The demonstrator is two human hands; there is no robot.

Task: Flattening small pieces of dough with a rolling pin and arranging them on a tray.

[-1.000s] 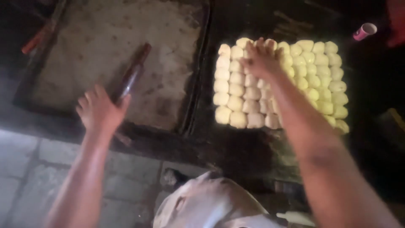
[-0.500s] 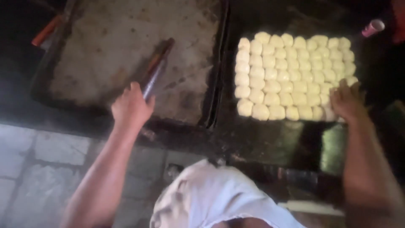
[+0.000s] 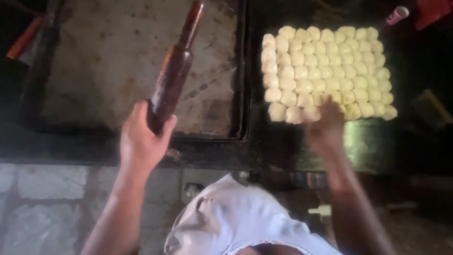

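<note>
Left hand grips a rolling pin; right hand at the dough balls

The left hand [image 3: 141,141] is closed around the lower end of a dark wooden rolling pin [image 3: 173,80], held slanting over the floured baking tray [image 3: 94,71]. The blurred right hand [image 3: 325,127] rests at the near edge of the dough balls [image 3: 325,71]; its spread cannot be told. An orange-handled tool [image 3: 21,40] lies far left.

A dark brown wooden rolling pin [image 3: 173,78] slants up and away from the left hand [image 3: 141,144] gripping its lower end. Pale dough balls [image 3: 325,71], packed in rows, lie just beyond the right hand [image 3: 325,130].
</note>
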